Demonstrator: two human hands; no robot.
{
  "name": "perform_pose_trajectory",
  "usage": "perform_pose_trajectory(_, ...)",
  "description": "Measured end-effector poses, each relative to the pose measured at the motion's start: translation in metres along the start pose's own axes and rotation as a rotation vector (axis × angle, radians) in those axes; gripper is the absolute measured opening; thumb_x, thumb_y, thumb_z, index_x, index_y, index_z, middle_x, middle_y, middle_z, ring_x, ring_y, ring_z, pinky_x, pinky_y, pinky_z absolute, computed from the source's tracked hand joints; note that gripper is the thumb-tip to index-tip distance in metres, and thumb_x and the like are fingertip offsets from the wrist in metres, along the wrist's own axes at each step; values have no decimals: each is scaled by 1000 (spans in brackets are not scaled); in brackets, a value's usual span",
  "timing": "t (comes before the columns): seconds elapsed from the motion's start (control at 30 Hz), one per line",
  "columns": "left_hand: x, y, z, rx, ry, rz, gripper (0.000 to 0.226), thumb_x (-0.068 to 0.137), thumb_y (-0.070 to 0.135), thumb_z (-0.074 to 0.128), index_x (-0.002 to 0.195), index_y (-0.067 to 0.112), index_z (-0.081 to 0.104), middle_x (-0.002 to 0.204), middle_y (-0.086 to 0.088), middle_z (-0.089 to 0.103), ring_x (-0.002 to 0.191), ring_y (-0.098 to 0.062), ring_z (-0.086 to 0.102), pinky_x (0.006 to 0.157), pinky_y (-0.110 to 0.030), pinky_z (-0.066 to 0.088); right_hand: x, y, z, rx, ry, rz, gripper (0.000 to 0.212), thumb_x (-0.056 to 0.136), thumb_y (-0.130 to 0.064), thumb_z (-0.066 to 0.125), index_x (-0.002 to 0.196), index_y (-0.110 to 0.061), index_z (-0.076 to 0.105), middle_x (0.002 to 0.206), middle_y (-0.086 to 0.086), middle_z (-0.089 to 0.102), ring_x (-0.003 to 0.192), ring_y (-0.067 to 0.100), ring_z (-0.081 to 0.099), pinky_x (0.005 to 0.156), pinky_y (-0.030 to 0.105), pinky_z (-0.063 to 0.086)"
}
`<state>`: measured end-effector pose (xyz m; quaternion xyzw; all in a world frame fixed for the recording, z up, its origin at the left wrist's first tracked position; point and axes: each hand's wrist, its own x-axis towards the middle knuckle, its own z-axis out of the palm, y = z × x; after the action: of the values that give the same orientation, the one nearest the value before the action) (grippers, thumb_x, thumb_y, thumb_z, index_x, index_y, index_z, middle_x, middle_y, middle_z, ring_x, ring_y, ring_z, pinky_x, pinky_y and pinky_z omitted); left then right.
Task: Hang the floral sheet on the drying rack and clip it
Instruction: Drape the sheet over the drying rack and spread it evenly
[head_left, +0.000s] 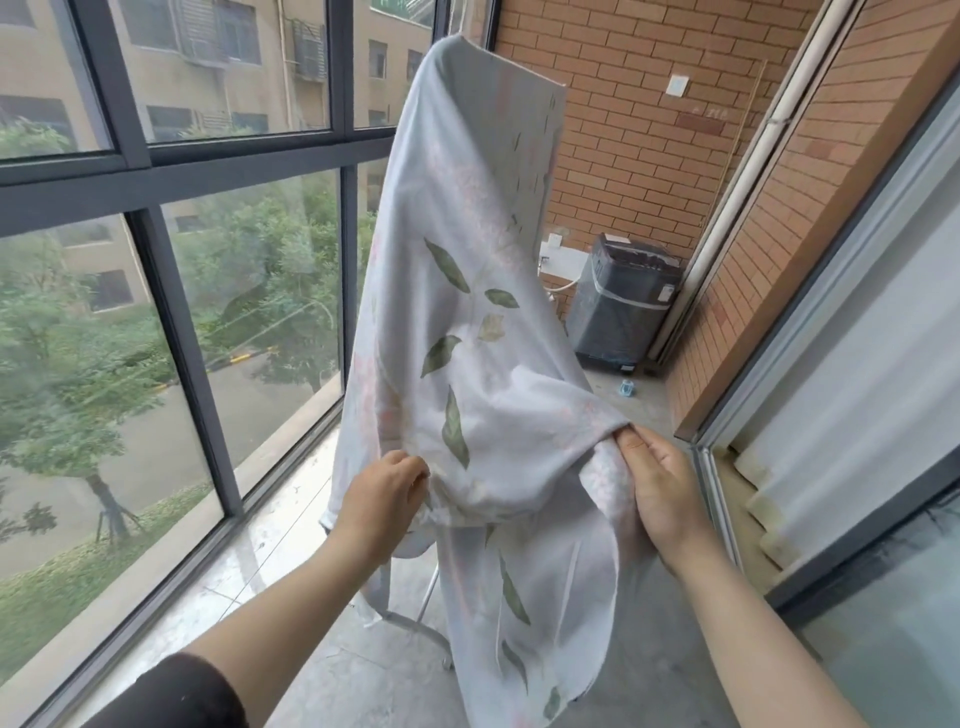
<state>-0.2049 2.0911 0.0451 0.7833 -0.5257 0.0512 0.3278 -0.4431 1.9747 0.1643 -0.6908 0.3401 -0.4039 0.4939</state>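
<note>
The floral sheet (467, 291), pale white with green leaves and faint pink flowers, is draped over the drying rack and hangs down toward me. The rack is almost wholly hidden under it; only a metal leg and foot (428, 597) show near the floor. My left hand (384, 499) pinches the sheet's lower left fold. My right hand (660, 488) grips a bunched fold at the sheet's right side, thumb on top. No clip is on the sheet.
Floor-to-ceiling windows (171, 291) with dark frames run along the left. A brick wall (639, 130) closes the far end, with a wrapped washing machine (623, 301) before it. A small blue object (627, 387) lies on the floor. A sliding door frame (831, 364) is at right.
</note>
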Motion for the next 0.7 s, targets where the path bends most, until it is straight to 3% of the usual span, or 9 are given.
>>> perform_pose_trajectory(0.07, -5, 6, -3, -115, -76, -200, 26, 86, 36, 65, 81, 10, 60, 79, -1, 58, 67, -22, 60, 58, -34, 47, 2, -1, 1, 1, -4, 5, 28, 101, -15, 45, 91, -15, 71, 94, 6, 74, 95, 22, 67, 83, 31, 52)
perform_pose_trajectory(0.13, -12, 19, -1, -379, -223, -564, 43, 86, 52, 60, 83, 9, 57, 79, -3, 61, 71, -21, 62, 62, -35, 51, 4, 2, 2, -7, -12, 4, 28, 101, -16, 45, 94, -10, 71, 97, 11, 73, 97, 26, 67, 84, 35, 51)
perform_pose_trajectory(0.2, -20, 26, 7, -709, -378, -856, 52, 85, 57, 57, 104, 10, 52, 99, -7, 61, 85, -25, 66, 74, -38, 58, 4, 4, 2, -6, -17, 1, 28, 101, -16, 45, 94, -9, 71, 97, 12, 73, 97, 28, 67, 85, 37, 51)
perform_pose_trajectory(0.27, -23, 30, 16, -988, -463, -966, 57, 84, 57, 59, 120, 17, 39, 122, -9, 51, 100, -30, 63, 85, -42, 57, 6, 5, 0, -5, -18, -6, 29, 101, -16, 45, 90, -13, 72, 94, 8, 74, 94, 25, 68, 84, 37, 51)
perform_pose_trajectory(0.33, -19, 34, 24, -1386, -387, -1031, 52, 87, 46, 63, 123, 21, 35, 129, -13, 45, 107, -37, 60, 91, -49, 53, 7, 7, -2, 0, -19, -4, 32, 101, -17, 45, 85, -19, 73, 91, 4, 74, 91, 22, 67, 82, 36, 51)
perform_pose_trajectory(0.4, -13, 44, 31, -1680, -217, -1053, 38, 90, 32, 63, 119, 18, 42, 124, -13, 53, 106, -35, 63, 95, -51, 50, 10, 9, -5, 9, -19, -7, 35, 101, -17, 46, 83, -24, 74, 91, 3, 74, 92, 22, 68, 83, 37, 52)
perform_pose_trajectory(0.57, -12, 47, 40, -1920, 67, -1117, 35, 89, 11, 64, 122, 9, 52, 115, -13, 65, 100, -24, 66, 83, -35, 55, 19, 20, -11, -17, -6, 3, 28, 101, -18, 46, 90, -16, 72, 96, 9, 74, 96, 25, 67, 87, 42, 51)
perform_pose_trajectory(0.63, -15, 44, 32, -1902, 68, -1133, 14, 89, 0, 58, 101, 5, 54, 82, -12, 64, 73, -17, 66, 65, -27, 57, 24, 25, -9, -16, -13, 7, 27, 100, -20, 47, 89, -15, 72, 95, 9, 74, 97, 26, 67, 87, 43, 51)
perform_pose_trajectory(0.7, -17, 40, 16, -1859, 123, -1167, 24, 88, -10, 46, 76, 11, 44, 50, -1, 41, 40, -7, 43, 48, -19, 48, 28, 32, -4, -21, -28, 18, 27, 100, -22, 48, 89, -16, 72, 93, 7, 74, 95, 25, 67, 86, 42, 51)
